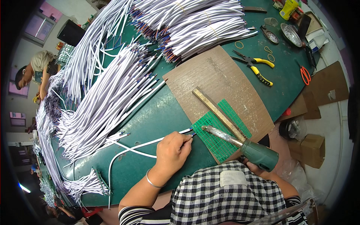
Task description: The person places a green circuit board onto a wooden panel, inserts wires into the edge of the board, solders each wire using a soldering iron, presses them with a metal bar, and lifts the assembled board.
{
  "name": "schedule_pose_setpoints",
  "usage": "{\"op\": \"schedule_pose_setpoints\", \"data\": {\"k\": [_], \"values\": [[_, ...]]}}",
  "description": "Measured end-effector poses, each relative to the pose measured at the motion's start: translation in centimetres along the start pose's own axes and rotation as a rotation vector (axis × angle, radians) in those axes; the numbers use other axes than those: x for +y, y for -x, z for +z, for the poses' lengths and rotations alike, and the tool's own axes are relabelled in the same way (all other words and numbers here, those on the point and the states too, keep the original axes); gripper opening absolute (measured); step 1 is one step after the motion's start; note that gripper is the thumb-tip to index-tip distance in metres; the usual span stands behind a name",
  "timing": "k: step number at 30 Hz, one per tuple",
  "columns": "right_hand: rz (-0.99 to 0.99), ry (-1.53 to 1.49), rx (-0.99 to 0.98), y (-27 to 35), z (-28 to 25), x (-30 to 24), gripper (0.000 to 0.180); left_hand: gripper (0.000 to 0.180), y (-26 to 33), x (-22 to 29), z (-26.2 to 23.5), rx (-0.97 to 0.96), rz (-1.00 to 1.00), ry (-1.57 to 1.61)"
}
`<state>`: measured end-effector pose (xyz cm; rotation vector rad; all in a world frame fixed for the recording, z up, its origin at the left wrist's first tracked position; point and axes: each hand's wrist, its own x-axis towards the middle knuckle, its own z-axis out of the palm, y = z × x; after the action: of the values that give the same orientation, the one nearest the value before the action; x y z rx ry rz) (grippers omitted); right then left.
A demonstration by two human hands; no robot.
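My left hand point(173, 153) is closed, its fingers pinching a white cable point(150, 142) near its coloured wire end. That end reaches the edge of a green gridded circuit board panel point(210, 139) lying on a brown board point(240, 90). A long metal bar point(219, 113) rests across the panel. My right hand point(258, 170), partly hidden, grips a soldering gun point(258, 154) with a green body. Its metal barrel points left, and the darkened tip is over the panel. A second cable crosses the held one left of my hand.
Large bundles of white cables point(108, 97) cover the left and far table. Yellow-black pliers point(255, 66), rubber bands point(239, 45), red-handled scissors point(304, 75) and a metal dish point(291, 34) lie to the right. Another person point(41, 67) works at far left. A cardboard box point(313, 150) stands beyond the right edge.
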<state>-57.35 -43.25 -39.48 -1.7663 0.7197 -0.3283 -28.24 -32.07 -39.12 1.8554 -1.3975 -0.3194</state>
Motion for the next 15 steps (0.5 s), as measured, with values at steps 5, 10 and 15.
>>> {"op": "schedule_pose_setpoints", "data": {"k": [5, 10, 15], "values": [[-0.072, 0.015, -0.006, -0.2, -0.4, 0.3, 0.024, 0.020, -0.3, 1.0, -0.1, -0.006, -0.091, -0.008], [-0.066, -0.018, 0.009, -0.1, -0.3, 0.3, 0.023, 0.024, -0.7, 1.0, -0.6, -0.123, 0.027, -0.099], [-0.093, 0.037, 0.003, -0.2, -0.3, 0.3, 0.022, 0.024, -0.3, 0.6, -0.4, -0.096, 0.034, -0.047]]}}
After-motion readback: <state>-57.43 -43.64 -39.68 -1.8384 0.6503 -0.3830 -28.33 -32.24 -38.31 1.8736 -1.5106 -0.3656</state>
